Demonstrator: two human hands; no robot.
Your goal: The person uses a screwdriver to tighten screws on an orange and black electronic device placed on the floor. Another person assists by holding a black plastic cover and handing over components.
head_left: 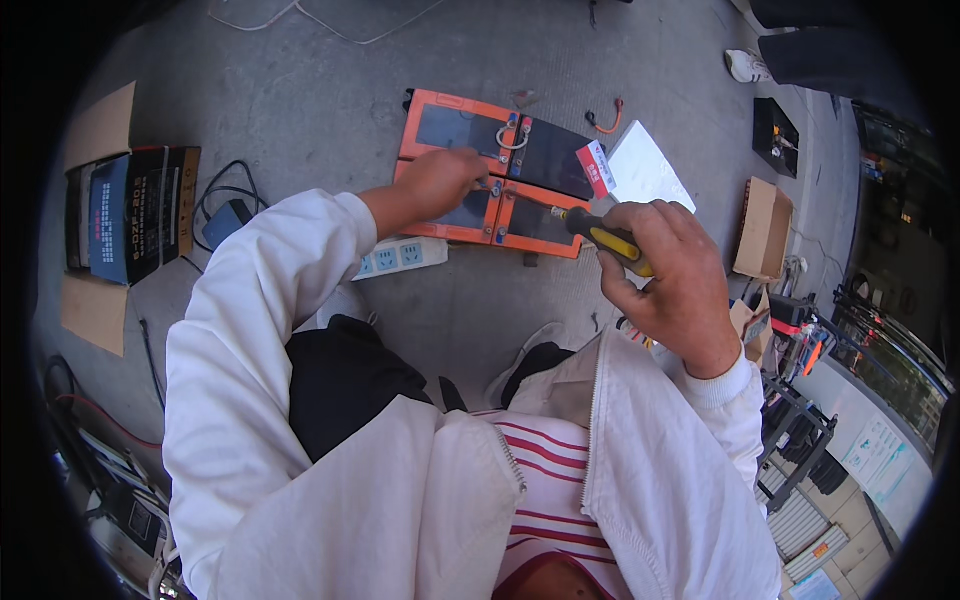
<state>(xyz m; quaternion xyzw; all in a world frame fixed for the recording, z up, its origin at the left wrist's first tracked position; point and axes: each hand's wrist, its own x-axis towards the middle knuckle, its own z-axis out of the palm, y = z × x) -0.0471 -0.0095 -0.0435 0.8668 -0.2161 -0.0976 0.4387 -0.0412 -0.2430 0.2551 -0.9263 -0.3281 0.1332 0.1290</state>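
Several orange and black battery blocks (450, 127) lie side by side on the concrete floor in front of me. Over the near left one is my left hand (445, 184), its fingers drawn together by a terminal at the inner edge. Whatever they pinch is hidden. My right hand (675, 275) grips a screwdriver (612, 242) by its yellow and black handle. The shaft points left across the near right block, toward the terminal by my left fingertips. A pale looped wire (514, 136) joins terminals on the far blocks.
A power strip (410, 256) lies beside the near left block. To the right are a white box (648, 165), a red and white card (596, 168) and a short orange-ended cable (606, 122). An open carton (125, 220) stands left; another person's shoe (745, 67) shows far right.
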